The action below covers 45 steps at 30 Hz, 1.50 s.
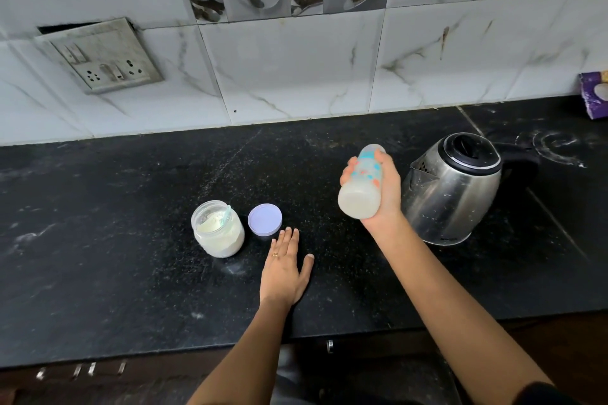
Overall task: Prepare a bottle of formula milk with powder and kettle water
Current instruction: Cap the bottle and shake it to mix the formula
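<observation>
Formula bottle (pixel 361 185), cloudy white with milk, hangs in the air above the black counter (pixel 131 273), just left of the steel kettle (pixel 454 187); its long axis runs tilted away from the person, base toward the camera and cap end pointing off toward the tiled wall (pixel 296 69); the right hand (pixel 383 189) is wrapped round its middle, fingers curled over the printed side, palm behind, a full closed grasp. The mixing looks done or nearly so, judging by the even colour of the liquid, and the tilt suggests a shake in hand; any setting-down would mean swinging the base down first. The left hand (pixel 285 268) lies flat and empty on the counter, fingers spread, well apart from the bottle but near the lilac lid (pixel 265 219) and, just beyond it, the open powder jar (pixel 218 228) with a scoop (pixel 225 215) inside; that hand is the nearer one for capping the jar. A purple packet (pixel 595 94) sits at the far right edge.
</observation>
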Available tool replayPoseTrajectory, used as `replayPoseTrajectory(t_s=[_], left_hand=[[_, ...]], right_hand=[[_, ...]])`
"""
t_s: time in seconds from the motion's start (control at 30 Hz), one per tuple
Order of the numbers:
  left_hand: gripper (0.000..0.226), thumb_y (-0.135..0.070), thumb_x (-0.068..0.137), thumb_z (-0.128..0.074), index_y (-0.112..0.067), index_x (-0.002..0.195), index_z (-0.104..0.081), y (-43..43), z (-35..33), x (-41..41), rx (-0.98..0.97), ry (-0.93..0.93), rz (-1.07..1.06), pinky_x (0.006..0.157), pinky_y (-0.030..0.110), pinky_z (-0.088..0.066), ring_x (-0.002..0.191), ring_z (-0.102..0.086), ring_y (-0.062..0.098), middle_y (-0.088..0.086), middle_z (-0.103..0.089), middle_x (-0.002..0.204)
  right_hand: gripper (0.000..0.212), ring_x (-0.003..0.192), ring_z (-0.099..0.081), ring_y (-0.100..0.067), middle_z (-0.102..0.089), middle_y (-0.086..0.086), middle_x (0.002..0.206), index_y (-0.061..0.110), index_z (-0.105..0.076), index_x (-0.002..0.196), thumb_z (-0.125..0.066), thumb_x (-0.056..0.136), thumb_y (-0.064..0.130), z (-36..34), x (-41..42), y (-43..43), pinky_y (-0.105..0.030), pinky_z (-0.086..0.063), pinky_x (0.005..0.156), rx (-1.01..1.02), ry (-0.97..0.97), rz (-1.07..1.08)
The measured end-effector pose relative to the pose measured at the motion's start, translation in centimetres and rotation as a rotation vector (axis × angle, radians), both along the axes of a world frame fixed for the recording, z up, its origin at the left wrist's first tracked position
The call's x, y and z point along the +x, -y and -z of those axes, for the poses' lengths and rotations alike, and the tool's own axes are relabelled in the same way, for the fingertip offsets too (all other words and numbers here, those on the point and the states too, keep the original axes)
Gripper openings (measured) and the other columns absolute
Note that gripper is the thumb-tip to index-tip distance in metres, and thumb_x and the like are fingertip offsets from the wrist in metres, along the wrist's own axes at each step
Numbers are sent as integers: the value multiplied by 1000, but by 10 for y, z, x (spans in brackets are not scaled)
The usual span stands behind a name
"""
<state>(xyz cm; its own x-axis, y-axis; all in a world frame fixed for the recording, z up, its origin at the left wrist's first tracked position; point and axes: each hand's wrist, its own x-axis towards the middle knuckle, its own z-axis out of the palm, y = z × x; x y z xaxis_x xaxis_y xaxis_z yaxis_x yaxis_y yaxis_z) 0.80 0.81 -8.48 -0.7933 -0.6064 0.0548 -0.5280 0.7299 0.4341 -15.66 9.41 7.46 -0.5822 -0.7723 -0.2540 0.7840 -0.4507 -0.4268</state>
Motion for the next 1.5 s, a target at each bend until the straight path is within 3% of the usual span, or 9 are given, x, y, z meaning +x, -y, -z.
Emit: replayPoseTrajectory(t_s=[0.17,0.33,0.5,0.63,0.8,0.93,1.07,1.3,1.5], left_hand=[[64,-45,100,-33,-15,153,-13,-1,1,0,-18,18,4,117,22,10,147,1,9,0,-10,161],[67,-44,100,-30,-13,153,-2,0,0,0,-40,42,17,117,23,10,148,3,10,2,-4,161],[66,-45,101,-28,-13,153,-4,0,1,0,-50,57,24,117,23,11,147,6,10,3,-2,161],[66,-45,101,-29,-13,153,-5,0,1,0,-49,50,23,116,22,13,148,4,10,2,-4,161],[66,-45,101,-29,-13,153,-6,0,0,0,-38,48,20,116,22,13,147,5,9,2,-4,161],[66,-46,100,-28,-13,153,-5,1,0,0,-29,49,23,117,23,12,147,5,9,1,-4,161],[66,-46,100,-30,-14,153,-7,1,1,1,-20,36,22,117,22,12,147,4,9,1,-5,161],[66,-47,100,-28,-14,153,-6,1,0,1,-16,37,22,117,23,11,147,4,9,1,-4,161],[66,-46,100,-29,-14,153,-7,1,1,1,-11,31,19,118,23,11,147,4,8,0,-5,161]], right_hand=[[56,54,-56,-20,-58,-8,77,16,-40,124,-65,75,27,11,20,-5,-29,-49,49,108,-332,-185],[38,52,-55,-16,-55,-4,76,11,-40,114,-56,86,31,10,3,2,-25,-49,48,29,-50,29],[64,52,-55,-20,-59,-7,78,19,-38,127,-69,71,25,15,17,-3,-30,-48,48,122,-303,-117],[58,52,-56,-17,-58,-5,75,17,-37,125,-65,76,30,14,8,4,-27,-50,49,67,-93,16],[64,53,-56,-21,-60,-8,80,18,-38,127,-68,71,25,7,27,-1,-31,-49,48,74,-348,-157],[53,51,-55,-18,-60,-5,74,16,-37,123,-64,78,29,0,8,8,-27,-49,48,26,-118,28],[72,52,-55,-21,-59,-8,74,20,-37,126,-77,67,28,3,24,1,-30,-49,48,98,-338,-171],[33,51,-54,-17,-54,-6,79,15,-41,117,-55,89,28,-4,13,9,-25,-48,48,75,-109,32],[60,52,-56,-20,-60,-7,77,20,-40,128,-65,74,26,-2,22,4,-29,-49,49,113,-285,-40]])
